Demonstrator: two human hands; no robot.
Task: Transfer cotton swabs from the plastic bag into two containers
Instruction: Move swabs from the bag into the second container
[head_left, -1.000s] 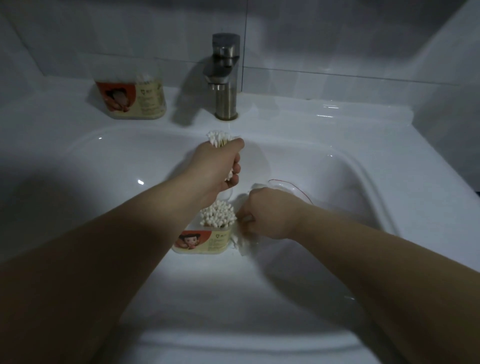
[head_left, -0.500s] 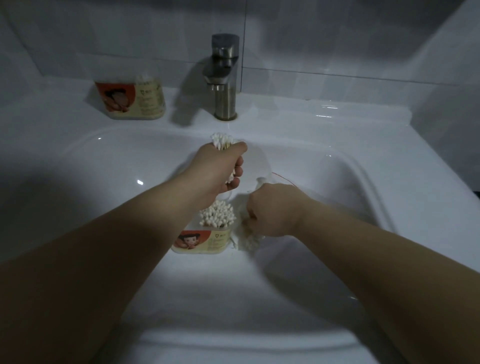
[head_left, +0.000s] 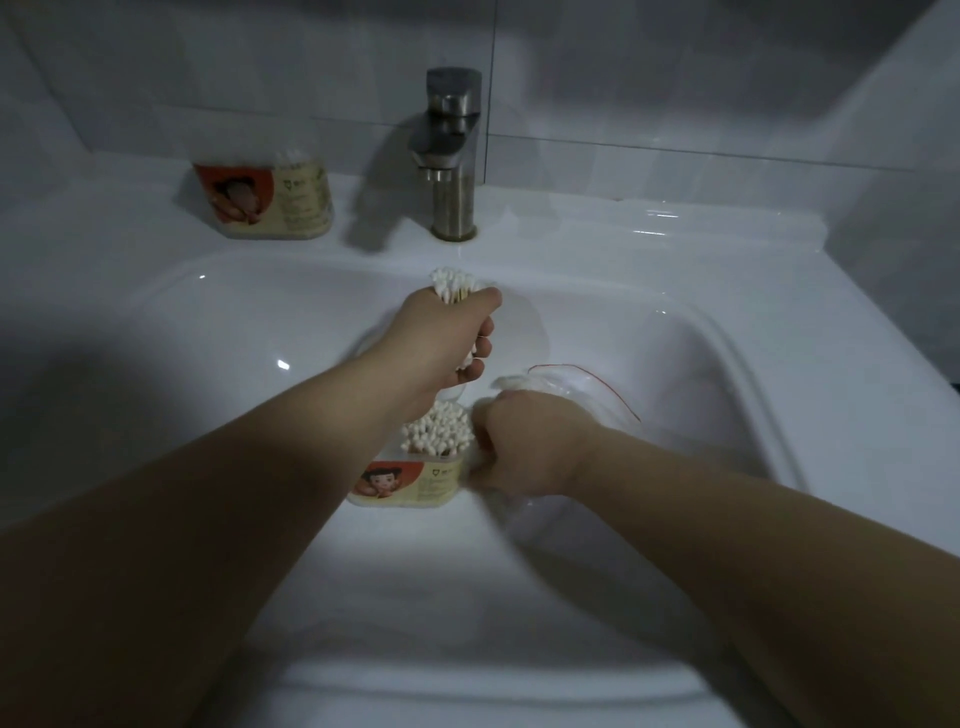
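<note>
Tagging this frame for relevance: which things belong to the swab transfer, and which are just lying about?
Job:
left hand, gripping a swab bundle
right hand, gripping the bag
near container, swabs standing in it
far container, on the back ledge

Just there:
tap
sink, only the place where the work is done

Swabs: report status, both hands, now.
Left grip holds swab bundle over sink. Right grip clutches bag beside near container, packed full. Far container on ledge by faucet; nothing blocks it.
</note>
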